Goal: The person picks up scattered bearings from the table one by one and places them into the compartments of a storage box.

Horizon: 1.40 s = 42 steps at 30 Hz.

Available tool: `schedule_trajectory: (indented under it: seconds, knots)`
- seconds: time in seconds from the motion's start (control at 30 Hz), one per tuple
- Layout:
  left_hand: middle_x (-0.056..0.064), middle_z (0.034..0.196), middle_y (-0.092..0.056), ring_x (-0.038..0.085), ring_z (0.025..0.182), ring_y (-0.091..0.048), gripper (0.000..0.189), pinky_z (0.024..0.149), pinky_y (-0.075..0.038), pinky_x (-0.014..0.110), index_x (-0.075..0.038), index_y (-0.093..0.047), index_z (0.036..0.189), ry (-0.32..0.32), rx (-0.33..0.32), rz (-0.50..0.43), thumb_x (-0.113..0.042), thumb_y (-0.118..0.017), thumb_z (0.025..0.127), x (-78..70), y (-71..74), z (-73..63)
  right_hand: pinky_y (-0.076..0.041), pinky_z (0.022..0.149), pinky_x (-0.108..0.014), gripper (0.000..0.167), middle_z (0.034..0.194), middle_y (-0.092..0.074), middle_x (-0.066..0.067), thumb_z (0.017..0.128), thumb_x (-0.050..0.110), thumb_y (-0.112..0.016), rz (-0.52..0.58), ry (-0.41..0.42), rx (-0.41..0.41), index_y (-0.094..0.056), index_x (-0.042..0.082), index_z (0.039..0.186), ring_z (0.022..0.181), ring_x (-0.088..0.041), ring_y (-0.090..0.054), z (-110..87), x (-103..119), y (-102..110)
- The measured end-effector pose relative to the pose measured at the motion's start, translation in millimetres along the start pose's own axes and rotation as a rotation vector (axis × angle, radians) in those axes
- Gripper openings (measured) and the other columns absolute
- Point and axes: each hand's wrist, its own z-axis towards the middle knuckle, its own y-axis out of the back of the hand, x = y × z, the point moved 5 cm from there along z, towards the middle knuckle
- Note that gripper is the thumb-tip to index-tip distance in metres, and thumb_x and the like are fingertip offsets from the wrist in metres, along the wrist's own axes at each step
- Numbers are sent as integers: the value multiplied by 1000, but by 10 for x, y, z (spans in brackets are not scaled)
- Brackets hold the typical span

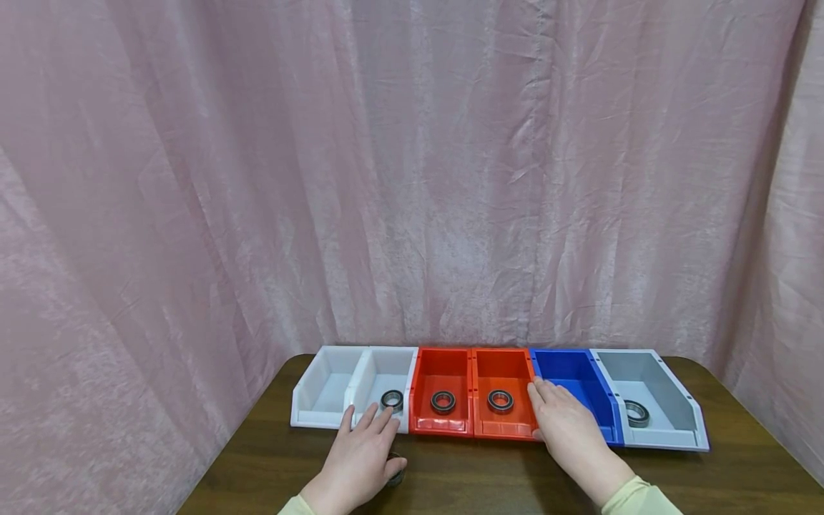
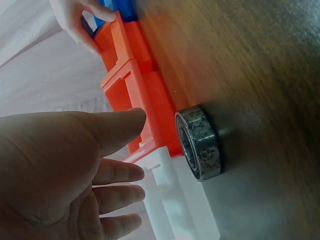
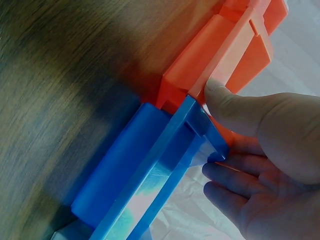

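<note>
My left hand [image 1: 362, 458] is held open with fingers spread, in front of the white bins. A dark metal ring bearing [image 2: 199, 143] stands on its edge on the table, close to the left thumb; that hand largely covers it in the head view. The right hand [image 1: 569, 429] rests where an orange bin [image 1: 502, 366] meets a blue bin [image 1: 576, 372]. Its thumb touches the orange front rim in the right wrist view, and its fingers extend over the adjoining side walls. Nothing shows lifted in either hand.
Flat bearings lie in the right white bin [image 1: 391, 361], the red bin [image 1: 444, 365], the orange bin and the grey bin [image 1: 650, 386]. A left white bin [image 1: 331, 383] ends the row. The brown wooden table [image 1: 483, 472] backs onto a pink curtain [image 1: 438, 179].
</note>
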Motion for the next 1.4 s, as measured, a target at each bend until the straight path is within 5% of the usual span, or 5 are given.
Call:
schedule_trajectory:
  seconds: [0.87, 1.4]
  knots:
    - [13, 148, -67, 42, 144, -57, 61, 118, -34, 76, -7, -74, 137, 25, 51, -5, -50, -84, 94, 27, -137, -73, -49, 117, -59, 73, 144, -65, -33, 83, 18, -97, -6, -5, -2, -66, -14, 140, 136, -48, -63, -16, 5, 0]
    - [14, 149, -66, 45, 144, -55, 50, 118, -34, 77, -10, -79, 121, 40, 86, -16, -50, -86, 91, 66, -184, -110, -48, 117, -58, 73, 145, -64, -33, 82, 18, -97, -4, -8, -3, -66, -14, 140, 136, -48, -63, -13, 6, 0]
